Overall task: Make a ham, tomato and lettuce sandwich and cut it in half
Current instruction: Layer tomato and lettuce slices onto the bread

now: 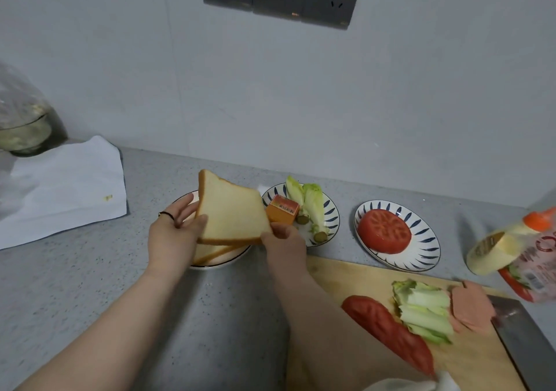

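Fingers (192, 210) of my left hand (171, 237) and right hand (284, 240) pinch opposite edges of a bread slice (231, 210), tilted above the white plate (210, 263) holding more bread; right of that plate lie lettuce, halved tomato (384, 230), and a cutting board (340, 279) with sliced ham (472, 306)

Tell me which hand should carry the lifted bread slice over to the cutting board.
Right. The right hand already pinches the bread slice at the corner nearest the cutting board, which lies on its side. The left hand holds the far edge, over the plate.
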